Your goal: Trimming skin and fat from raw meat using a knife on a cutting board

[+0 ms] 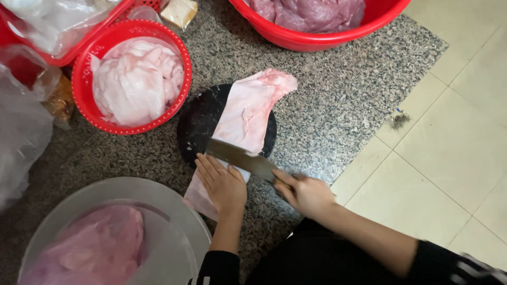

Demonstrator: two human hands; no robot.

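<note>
Both my hands bare, no gloves/rings. My left hand and right hand: forearms uncovered, black sleeves pushed up twd elbows. White stripes at each sleeve edge. Black clothes below too.

Right hand grips the cleaver, blade lying across a long pale slab of meat on the round dark cutting board. Left hand presses flat on the near end of the slab, just beside the blade. Far left, a red basket holds pale pieces; near left, a metal bowl holds pinker meat; far right, a red tub of darker cuts.
</note>
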